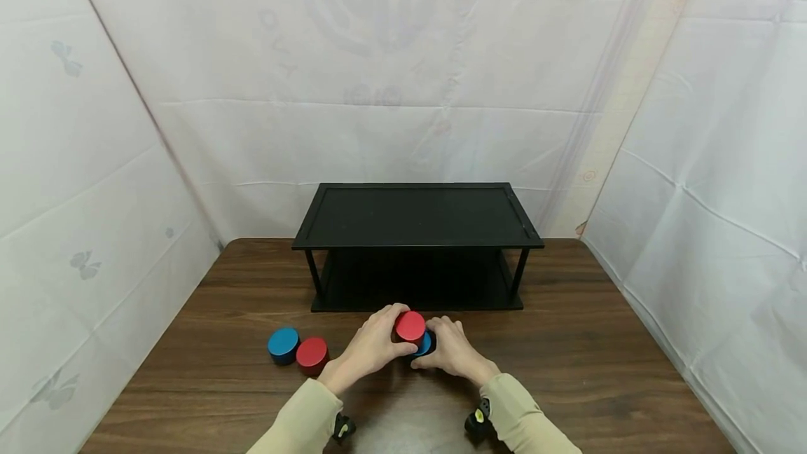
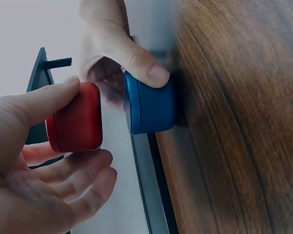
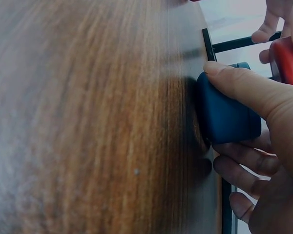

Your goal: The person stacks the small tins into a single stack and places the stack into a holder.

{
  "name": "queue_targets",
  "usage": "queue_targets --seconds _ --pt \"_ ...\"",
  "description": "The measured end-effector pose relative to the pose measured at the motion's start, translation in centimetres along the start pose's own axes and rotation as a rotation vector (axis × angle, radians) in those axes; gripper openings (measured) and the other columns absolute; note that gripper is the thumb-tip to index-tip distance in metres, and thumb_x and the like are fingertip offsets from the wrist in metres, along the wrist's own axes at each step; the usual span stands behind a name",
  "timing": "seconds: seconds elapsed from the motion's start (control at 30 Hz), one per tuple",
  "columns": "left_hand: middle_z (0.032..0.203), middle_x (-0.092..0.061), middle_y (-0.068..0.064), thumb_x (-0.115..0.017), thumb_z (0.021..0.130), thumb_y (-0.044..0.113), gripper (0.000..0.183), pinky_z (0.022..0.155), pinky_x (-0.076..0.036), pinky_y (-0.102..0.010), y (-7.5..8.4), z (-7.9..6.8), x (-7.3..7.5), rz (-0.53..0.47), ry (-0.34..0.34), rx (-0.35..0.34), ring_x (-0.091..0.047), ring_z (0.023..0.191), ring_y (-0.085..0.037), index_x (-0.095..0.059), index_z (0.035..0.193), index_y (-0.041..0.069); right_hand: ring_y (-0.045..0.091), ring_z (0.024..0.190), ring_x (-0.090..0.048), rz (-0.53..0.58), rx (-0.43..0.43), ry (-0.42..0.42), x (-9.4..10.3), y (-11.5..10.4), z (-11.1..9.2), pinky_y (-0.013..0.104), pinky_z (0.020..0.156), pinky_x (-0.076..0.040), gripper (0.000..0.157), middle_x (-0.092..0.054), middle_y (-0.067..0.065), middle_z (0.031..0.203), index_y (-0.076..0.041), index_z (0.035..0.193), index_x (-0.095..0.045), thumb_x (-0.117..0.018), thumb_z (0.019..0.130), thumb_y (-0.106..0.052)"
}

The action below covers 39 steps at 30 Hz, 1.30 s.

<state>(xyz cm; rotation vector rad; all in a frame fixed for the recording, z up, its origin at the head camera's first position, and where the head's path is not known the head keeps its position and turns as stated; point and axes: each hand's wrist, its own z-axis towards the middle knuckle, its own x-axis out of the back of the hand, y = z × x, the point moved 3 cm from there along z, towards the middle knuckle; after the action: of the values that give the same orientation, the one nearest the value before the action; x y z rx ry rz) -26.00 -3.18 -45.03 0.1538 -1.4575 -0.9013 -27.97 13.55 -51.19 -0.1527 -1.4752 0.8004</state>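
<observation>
My left hand (image 1: pixel 372 343) grips a round red tin (image 1: pixel 410 326) between thumb and fingers, up off the table. Just below it is a round blue tin (image 1: pixel 425 345), which the red one partly covers in the head view. My right hand (image 1: pixel 454 352) holds this blue tin low at the wooden table, thumb on one side and fingers on the other. In the left wrist view a gap shows between the held red tin (image 2: pixel 80 119) and the lid of the blue tin (image 2: pixel 154 107). A lid seam runs round each tin.
A second blue tin (image 1: pixel 284 346) and a second red tin (image 1: pixel 312 356) stand side by side on the table (image 1: pixel 208 384), left of my hands. Behind the hands stands a black two-level rack (image 1: pixel 416 216). Pale cloth walls (image 1: pixel 391 76) enclose the back and sides.
</observation>
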Motion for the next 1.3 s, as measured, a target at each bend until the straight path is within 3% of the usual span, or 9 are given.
queue_targets --seconds 0.67,1.3 --pt "0.116 -0.061 -0.012 -0.078 0.080 0.028 0.058 0.084 -0.053 -0.045 -0.2 0.4 -1.0 0.008 -0.017 -0.005 -0.060 0.100 -0.024 -0.053 0.127 0.006 0.014 0.092 -0.052 -0.007 0.020 0.007 0.3 -0.4 -0.1 0.032 0.079 -0.031 0.057 -0.067 0.001 0.098 -0.009 0.108 -0.065 -0.087 0.066 -0.040" --pt "0.112 -0.062 -0.008 -0.080 0.079 0.028 0.056 0.078 -0.055 -0.038 -0.3 0.7 -1.6 0.024 -0.028 -0.015 -0.061 0.094 -0.019 -0.055 0.125 0.008 0.013 0.091 -0.052 -0.008 0.022 0.005 0.1 -0.2 -0.1 0.032 0.079 -0.031 0.056 -0.067 -0.001 0.097 -0.010 0.106 -0.065 -0.088 0.065 -0.040"
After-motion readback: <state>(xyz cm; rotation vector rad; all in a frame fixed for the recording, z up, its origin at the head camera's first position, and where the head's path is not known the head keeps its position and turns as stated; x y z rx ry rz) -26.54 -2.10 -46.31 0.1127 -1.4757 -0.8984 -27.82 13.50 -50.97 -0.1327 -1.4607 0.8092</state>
